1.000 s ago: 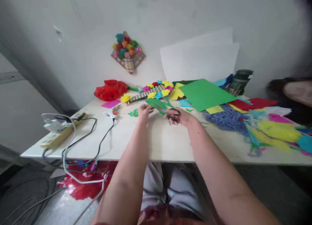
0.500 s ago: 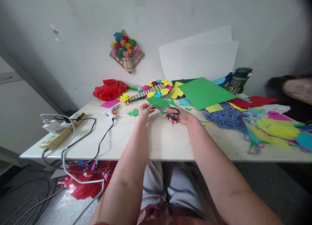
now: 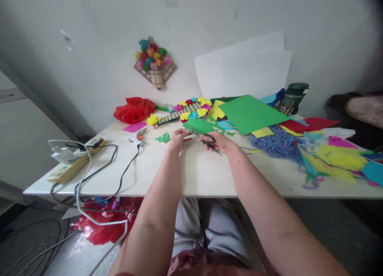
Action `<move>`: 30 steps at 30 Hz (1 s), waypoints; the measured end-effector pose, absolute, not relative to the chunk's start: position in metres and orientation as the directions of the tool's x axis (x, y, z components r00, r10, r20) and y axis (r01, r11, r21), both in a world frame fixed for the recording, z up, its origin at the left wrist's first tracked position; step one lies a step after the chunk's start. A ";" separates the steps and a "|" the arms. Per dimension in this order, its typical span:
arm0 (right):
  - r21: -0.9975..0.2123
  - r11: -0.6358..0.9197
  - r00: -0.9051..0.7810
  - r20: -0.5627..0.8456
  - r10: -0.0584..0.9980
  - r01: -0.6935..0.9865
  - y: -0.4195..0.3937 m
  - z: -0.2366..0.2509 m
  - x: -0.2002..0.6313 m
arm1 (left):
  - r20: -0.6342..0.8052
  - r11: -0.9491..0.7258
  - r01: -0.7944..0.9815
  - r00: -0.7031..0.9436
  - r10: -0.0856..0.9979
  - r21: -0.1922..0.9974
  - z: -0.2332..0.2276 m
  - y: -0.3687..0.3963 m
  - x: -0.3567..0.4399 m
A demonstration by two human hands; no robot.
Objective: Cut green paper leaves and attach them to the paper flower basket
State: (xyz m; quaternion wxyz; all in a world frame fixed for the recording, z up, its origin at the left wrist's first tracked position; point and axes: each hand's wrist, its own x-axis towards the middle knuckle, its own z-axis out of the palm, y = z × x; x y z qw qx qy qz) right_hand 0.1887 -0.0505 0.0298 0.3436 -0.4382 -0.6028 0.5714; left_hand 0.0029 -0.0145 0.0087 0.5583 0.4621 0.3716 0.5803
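Observation:
Over the middle of the table my left hand [image 3: 180, 138] pinches the left end of a piece of green paper [image 3: 200, 125]. My right hand [image 3: 217, 141] grips a pair of black-handled scissors [image 3: 208, 140], fingers round the handles. The blades point left along the lower edge of the paper, close to my left fingertips. Small cut green leaf shapes [image 3: 163, 138] lie left of my left hand. Just behind the paper rests a woven strip decorated with paper flowers [image 3: 192, 110] in yellow, pink, red and blue.
On the left are a power strip [image 3: 75, 163] with cables and a white glue gun [image 3: 135, 138]. A large green sheet [image 3: 254, 113], blue yarn [image 3: 273, 144], yellow crepe paper [image 3: 341, 156] and a dark bottle [image 3: 295, 98] fill the right. A red plastic bag [image 3: 134, 109] lies back left.
The scissors and my right hand have shifted slightly left, and the scissor handles sit closer together. The green paper has turned a little in my left hand.

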 end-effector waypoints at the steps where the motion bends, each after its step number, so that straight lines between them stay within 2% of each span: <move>1: -0.990 -0.025 -0.378 -0.076 0.923 0.139 -0.050 0.028 0.188 | 0.106 -0.086 -0.308 0.049 0.993 0.947 0.009 -0.015 0.003; 13: -0.990 0.042 -0.387 -0.015 0.922 0.138 -0.043 0.020 0.186 | 0.017 0.000 -0.416 0.036 0.999 0.909 0.013 -0.017 0.003; 19: -0.987 0.047 -0.405 -0.020 0.914 0.157 -0.039 0.015 0.186 | 0.075 -0.081 -0.395 -0.032 0.997 0.915 0.009 -0.013 0.000; 30: -0.990 -0.003 -0.389 -0.057 0.919 0.138 -0.043 0.018 0.185 | 0.096 -0.078 -0.366 0.033 0.995 0.927 0.008 -0.014 0.002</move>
